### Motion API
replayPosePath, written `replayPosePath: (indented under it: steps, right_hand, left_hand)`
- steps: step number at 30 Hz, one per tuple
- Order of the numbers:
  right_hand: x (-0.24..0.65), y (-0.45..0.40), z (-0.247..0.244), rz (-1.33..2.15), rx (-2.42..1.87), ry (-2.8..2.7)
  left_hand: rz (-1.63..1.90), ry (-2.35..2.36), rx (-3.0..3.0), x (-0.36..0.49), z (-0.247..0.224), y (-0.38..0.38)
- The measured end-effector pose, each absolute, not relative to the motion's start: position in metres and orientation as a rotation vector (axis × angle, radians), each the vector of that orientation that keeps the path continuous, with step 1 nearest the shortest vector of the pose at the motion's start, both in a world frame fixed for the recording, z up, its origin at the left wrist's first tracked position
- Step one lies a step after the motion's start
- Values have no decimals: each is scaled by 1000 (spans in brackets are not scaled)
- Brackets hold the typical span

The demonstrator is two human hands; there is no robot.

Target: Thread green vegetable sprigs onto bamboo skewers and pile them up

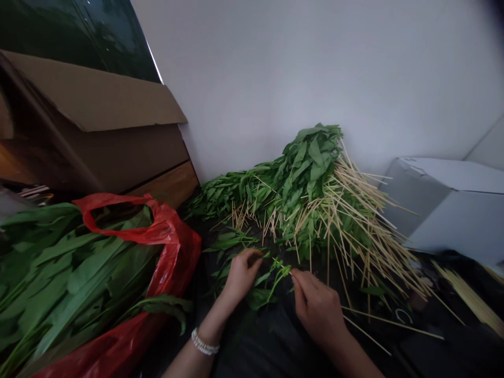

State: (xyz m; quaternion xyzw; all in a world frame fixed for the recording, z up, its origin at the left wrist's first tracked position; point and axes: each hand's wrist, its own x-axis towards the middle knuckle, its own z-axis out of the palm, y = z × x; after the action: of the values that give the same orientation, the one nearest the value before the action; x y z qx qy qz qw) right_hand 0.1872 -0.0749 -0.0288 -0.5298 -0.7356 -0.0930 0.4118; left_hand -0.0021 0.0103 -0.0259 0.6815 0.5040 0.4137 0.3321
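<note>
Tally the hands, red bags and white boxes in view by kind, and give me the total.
Hands: 2 (left hand, right hand)
Red bag: 1
White box: 1
Total: 4

Head-worn view, looking forward and down, black surface (252, 349) near, pale wall (244, 79) beyond

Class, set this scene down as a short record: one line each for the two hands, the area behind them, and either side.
Left hand: fingertips at small leafy stems; exact grip unclear; beaded bracelet at wrist
Right hand: seems to pinch a thin stick among those stems
Behind: heaped greens with pale sticks jutting out, near a white wall
Left side: red bag of long leaves; cardboard box
Right side: white box
</note>
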Motion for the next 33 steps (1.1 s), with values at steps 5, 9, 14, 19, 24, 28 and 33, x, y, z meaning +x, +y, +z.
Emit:
replayPosePath:
  steps: [5,9,14,19,24,28,33]
  right_hand:
    - [186,-74,-29,-216,-1343,-1864]
    - [185,-74,-28,-220,-1344,-1870]
    - [185,-73,-31,-220,-1357,-1896]
    - [185,-73,-33,-246,-1362,-1896]
    - [184,-74,-31,-239,-1352,-1901]
    - [184,-73,-33,-231,-1362,-1905]
    - [186,-72,-36,-250,-1352,-1945]
  left_hand:
    - [1004,1037,1206,-1,-15,7]
    - [950,891,1030,2,-13,3]
    - [950,897,1035,4,-12,-1]
    - [949,943,1122,3,-12,0]
    - [948,998,1151,2,-14,1]
    - [932,1025,1148,3,-12,-1]
    - [907,1047,1205,3,-6,-1]
